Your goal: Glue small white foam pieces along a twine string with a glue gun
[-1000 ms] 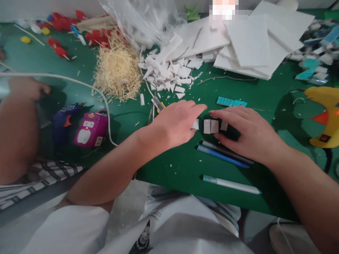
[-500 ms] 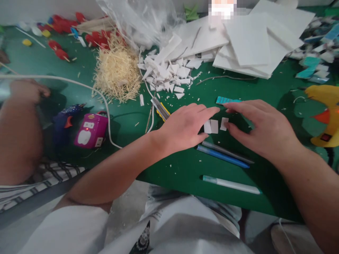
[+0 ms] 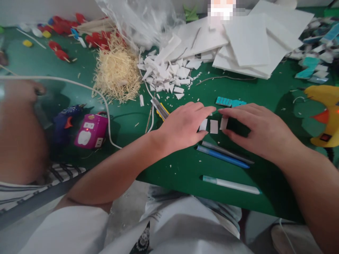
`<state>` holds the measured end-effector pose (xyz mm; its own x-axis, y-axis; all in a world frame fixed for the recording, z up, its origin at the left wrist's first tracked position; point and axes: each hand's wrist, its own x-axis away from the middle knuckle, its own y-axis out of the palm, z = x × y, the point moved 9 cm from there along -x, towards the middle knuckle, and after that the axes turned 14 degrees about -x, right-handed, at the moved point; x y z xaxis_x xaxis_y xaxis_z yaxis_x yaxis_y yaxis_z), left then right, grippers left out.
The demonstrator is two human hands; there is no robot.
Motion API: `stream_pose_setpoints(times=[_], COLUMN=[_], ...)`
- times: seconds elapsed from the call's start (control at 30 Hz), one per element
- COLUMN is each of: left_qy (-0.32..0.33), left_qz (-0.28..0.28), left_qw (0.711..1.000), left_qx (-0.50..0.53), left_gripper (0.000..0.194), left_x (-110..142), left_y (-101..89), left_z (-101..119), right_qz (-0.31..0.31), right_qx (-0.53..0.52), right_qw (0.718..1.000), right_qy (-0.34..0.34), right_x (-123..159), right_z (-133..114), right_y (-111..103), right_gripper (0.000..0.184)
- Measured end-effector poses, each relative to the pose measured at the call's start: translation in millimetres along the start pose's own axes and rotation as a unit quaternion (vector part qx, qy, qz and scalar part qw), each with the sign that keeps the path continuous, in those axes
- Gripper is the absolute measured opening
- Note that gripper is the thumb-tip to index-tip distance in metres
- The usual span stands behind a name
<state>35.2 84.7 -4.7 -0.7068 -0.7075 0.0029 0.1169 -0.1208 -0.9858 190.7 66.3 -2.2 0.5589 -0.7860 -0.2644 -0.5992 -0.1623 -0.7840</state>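
Note:
My left hand (image 3: 188, 123) spans a small white foam piece (image 3: 203, 125), its thumb at the lower edge and its fingers over the top. Between thumb and fingertips of my right hand (image 3: 255, 127) is another small white foam piece (image 3: 224, 123), tilted off the table. A third white foam piece (image 3: 214, 126) lies flat between both hands. Just beyond the right fingers are a turquoise-striped piece (image 3: 224, 101) and a plain turquoise piece (image 3: 238, 103). A yellow utility knife (image 3: 160, 108) lies by my left wrist, partly covered.
Nearer me are a grey pen (image 3: 227, 152), a blue pen (image 3: 224, 157) and a white marker (image 3: 231, 185). White foam scraps (image 3: 169, 72) and foam sheets (image 3: 249, 42) lie beyond. A yellow glue gun (image 3: 327, 116), a pink power socket (image 3: 92, 130) and another person's arm (image 3: 19, 130) flank me.
The foam piece at my left hand has shifted left and tilted, parting from the middle piece. The right-hand piece has tipped up. My right fingers uncover more turquoise; the other person's arm has shifted.

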Motion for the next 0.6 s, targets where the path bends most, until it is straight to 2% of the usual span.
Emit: stream_pose_setpoints(times=[0.1, 0.3, 0.5, 0.6], left_qy=[-0.01, -0.027, -0.013, -0.013], left_qz=[0.0, 0.008, 0.041, 0.046], left_qw=[1.0, 0.999, 0.998, 0.998], left_qx=[-0.025, -0.037, -0.04, -0.035], left_gripper=[0.051, 0.05, 0.046, 0.046], left_x=[0, 0, 1, 1], left_y=[-1.2, -7.4, -9.3, -7.0], left_z=[-2, -5, -3, -4], right_qz=[0.01, 0.116, 0.116, 0.125], right_qx=[0.001, 0.053, 0.093, 0.102], right_qw=[1.0, 0.992, 0.989, 0.986], right_qy=[0.011, 0.007, 0.022, 0.032], right_x=[-1, -10, -20, -22], right_z=[-2, -2, 20, 21], right_y=[-1, -22, -15, -13], right_gripper=[0.045, 0.044, 0.042, 0.041])
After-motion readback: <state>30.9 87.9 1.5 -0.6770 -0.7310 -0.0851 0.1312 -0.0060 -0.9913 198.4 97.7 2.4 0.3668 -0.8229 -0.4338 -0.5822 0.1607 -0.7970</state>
